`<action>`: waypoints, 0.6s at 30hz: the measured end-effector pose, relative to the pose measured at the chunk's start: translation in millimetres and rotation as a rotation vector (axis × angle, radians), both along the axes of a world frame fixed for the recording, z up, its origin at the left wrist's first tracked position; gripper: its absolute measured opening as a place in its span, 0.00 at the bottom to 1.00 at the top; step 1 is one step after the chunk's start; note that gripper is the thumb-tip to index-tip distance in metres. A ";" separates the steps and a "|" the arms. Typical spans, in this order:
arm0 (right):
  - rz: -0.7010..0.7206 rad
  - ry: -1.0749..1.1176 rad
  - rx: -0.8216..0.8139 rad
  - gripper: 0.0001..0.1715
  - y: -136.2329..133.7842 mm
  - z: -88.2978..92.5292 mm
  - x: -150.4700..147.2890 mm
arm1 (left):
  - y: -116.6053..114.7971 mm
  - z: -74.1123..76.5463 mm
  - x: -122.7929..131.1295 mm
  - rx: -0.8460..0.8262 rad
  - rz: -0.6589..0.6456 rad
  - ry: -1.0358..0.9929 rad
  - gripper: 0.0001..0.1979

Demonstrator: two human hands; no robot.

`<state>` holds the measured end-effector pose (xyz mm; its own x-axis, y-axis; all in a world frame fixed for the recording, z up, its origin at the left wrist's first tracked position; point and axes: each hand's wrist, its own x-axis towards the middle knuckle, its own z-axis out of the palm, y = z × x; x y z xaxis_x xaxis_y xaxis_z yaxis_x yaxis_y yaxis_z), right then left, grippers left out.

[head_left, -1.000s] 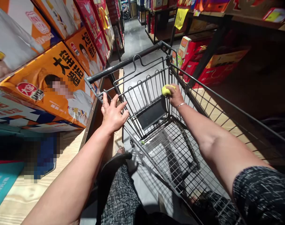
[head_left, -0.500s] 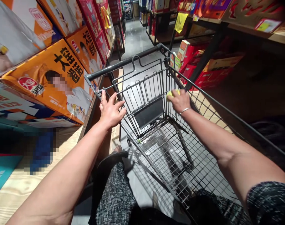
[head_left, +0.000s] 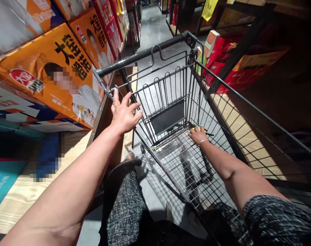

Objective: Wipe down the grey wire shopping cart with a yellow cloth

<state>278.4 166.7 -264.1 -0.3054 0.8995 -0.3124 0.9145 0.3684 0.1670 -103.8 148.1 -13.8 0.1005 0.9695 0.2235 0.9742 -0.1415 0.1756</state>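
Observation:
A dark metal shopping cart (head_left: 167,118) stands before me, its bar handle (head_left: 145,54) at the far end. My left hand (head_left: 126,114) rests on the cart's left upper rim close to the handle, fingers spread. Deep inside the cart, my right hand (head_left: 197,136) presses down at the wire floor (head_left: 174,155) near the back corner. Its fingers are closed over a yellow cloth (head_left: 196,128), mostly hidden under them; whether it is a cloth or a sponge is hard to tell. A grey panel (head_left: 167,117) is fixed to the cart's rear gate.
Orange printed cartons (head_left: 50,75) are stacked on a wooden shelf (head_left: 75,147) to the left. On the right, red gift boxes (head_left: 247,73) sit on a low wooden shelf (head_left: 237,116). A tiled aisle (head_left: 156,24) runs ahead between racks.
My right hand has gone down from near the cart's upper right side to its wire floor, with the yellow cloth. The left hand stays on the rim. My view has tipped slightly downward.

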 end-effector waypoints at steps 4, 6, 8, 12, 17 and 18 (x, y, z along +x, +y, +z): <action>-0.029 -0.027 -0.059 0.24 0.7 16.0 -2.8 | 5.5 -0.2 -0.3 -0.010 0.002 -0.018 0.24; -0.028 -0.026 0.036 0.24 11.6 48.7 -2.3 | 9.1 0.7 0.7 -0.028 0.006 -0.032 0.25; -0.016 -0.008 0.222 0.24 23.9 88.9 3.5 | 13.9 1.5 2.1 -0.049 -0.002 -0.048 0.27; -0.030 0.055 0.546 0.24 37.8 149.1 29.6 | 29.6 3.1 5.2 -0.071 -0.023 -0.086 0.30; -0.056 -0.050 0.376 0.25 8.4 126.4 54.1 | 50.9 12.4 17.1 -0.072 0.013 -0.091 0.31; -0.061 -0.079 0.287 0.25 -2.1 112.5 55.5 | 51.0 15.3 23.0 -0.068 0.016 -0.066 0.30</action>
<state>334.0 164.6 -151.6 -0.2329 0.9705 -0.0630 0.9135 0.2405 0.3281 -80.8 199.0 1.5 0.0725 0.9839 0.1633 0.9621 -0.1121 0.2484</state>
